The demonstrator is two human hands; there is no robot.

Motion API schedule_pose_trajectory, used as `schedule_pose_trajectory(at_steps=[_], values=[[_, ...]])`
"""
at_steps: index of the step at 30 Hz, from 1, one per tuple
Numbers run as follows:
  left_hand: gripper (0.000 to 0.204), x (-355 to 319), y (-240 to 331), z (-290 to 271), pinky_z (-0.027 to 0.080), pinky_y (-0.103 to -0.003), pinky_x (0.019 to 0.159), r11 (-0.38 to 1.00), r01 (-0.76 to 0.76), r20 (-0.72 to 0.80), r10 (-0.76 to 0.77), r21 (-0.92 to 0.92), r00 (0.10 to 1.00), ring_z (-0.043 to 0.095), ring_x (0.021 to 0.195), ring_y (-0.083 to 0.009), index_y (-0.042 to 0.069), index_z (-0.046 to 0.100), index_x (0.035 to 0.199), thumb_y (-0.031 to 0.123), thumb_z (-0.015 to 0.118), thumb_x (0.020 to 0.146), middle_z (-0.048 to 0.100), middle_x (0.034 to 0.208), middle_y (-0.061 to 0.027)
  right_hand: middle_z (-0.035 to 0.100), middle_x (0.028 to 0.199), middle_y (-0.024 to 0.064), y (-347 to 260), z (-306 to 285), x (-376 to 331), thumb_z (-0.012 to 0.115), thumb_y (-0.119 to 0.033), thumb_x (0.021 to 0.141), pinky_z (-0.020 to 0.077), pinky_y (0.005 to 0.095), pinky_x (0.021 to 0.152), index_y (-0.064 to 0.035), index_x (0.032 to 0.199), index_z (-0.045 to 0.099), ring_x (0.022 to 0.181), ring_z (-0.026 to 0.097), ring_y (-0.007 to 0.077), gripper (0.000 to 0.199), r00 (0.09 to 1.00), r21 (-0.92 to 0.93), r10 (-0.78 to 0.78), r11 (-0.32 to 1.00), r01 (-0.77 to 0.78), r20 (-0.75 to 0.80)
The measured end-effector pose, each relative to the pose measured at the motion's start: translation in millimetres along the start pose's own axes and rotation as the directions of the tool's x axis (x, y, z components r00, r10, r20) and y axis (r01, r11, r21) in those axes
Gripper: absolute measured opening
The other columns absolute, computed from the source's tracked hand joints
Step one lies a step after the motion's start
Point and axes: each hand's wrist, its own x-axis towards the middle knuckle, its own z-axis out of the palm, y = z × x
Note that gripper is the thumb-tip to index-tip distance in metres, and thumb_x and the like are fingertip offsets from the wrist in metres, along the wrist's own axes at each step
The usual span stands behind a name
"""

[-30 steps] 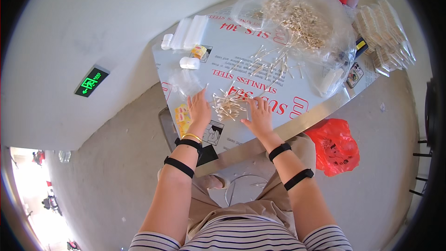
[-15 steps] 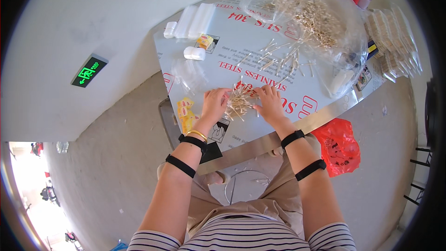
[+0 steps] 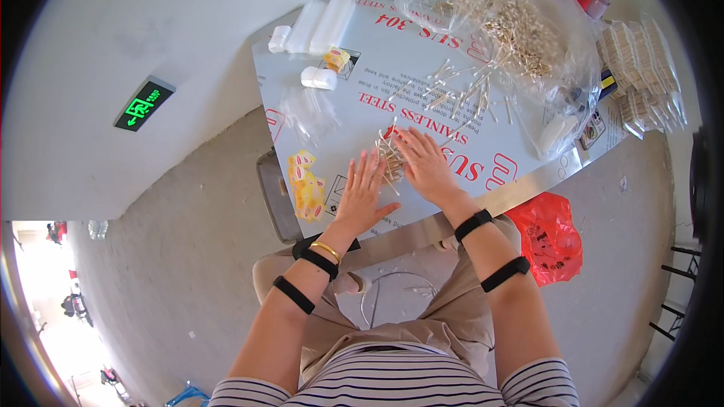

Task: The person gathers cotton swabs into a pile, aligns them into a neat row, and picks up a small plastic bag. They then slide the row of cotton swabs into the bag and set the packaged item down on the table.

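Observation:
A small heap of cotton swabs (image 3: pixel 392 162) lies on the film-covered table between my two hands. My left hand (image 3: pixel 364 194) is open, its fingers stretched out flat along the heap's left side. On the other side my right hand (image 3: pixel 425 163) is also open, palm down, with its fingers over the heap's right edge. Both hands partly cover the swabs. Farther off, loose cotton swabs (image 3: pixel 475 94) are scattered in front of a large clear bag (image 3: pixel 520 30) full of swabs. Left of my left hand lie yellow labels (image 3: pixel 305 187).
Clear plastic sleeves (image 3: pixel 309 117), white rolls (image 3: pixel 319 78) and stacked clear bags (image 3: pixel 323 26) lie at the table's left. Packed swab bags (image 3: pixel 641 68) stand at the far right. A red plastic bag (image 3: pixel 549 237) hangs by the metal table edge (image 3: pixel 422 235).
Both hands have flattened and spread their fingers. They have come closer together around the swab heap, and now cover more of it. My left hand has shifted right and nearer to me.

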Motion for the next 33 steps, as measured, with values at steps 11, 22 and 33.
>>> schedule_pose_trajectory(at_steps=[11,22,33], values=[[0.086,20.2,-24.4,23.3,0.009,-0.05,0.124,0.952,0.114,0.141,-0.159,0.284,0.977,0.012,0.154,-0.031,-0.003,0.015,0.157,0.053,0.046,0.099,0.016,0.165,-0.0172,0.034,0.16,-0.0006,17.1,20.3,7.2,0.053,-0.031,0.1,0.0192,0.0466,0.124,-0.0198,0.154,0.036,0.15,0.025,0.0221,0.057,0.967,-0.203,-0.138,0.962,0.183,0.215],[0.088,35.8,-24.9,19.3,0.008,-0.05,0.124,0.944,0.204,0.01,-0.214,0.258,0.977,0.008,0.154,-0.0351,-0.008,0.016,0.155,0.054,0.045,0.099,0.012,0.165,-0.0219,0.03,0.162,0.0041,42.0,-13.3,-5.4,0.055,-0.033,0.098,0.0172,0.0444,0.125,-0.0114,0.155,0.033,0.151,0.024,0.0227,0.064,0.987,-0.266,0.011,0.963,0.032,0.16],[0.092,59.5,-27.4,29.9,0.011,-0.049,0.124,0.965,0.144,-0.004,-0.146,0.218,0.989,0.011,0.153,-0.0389,-0.011,0.012,0.154,0.055,0.045,0.099,0.014,0.163,-0.0266,0.029,0.162,0.0093,35.8,10.2,3.1,0.058,-0.038,0.096,0.0185,0.0445,0.124,-0.0057,0.154,0.031,0.151,0.024,0.025,0.071,0.997,-0.305,-0.002,0.952,0.024,0.071]])
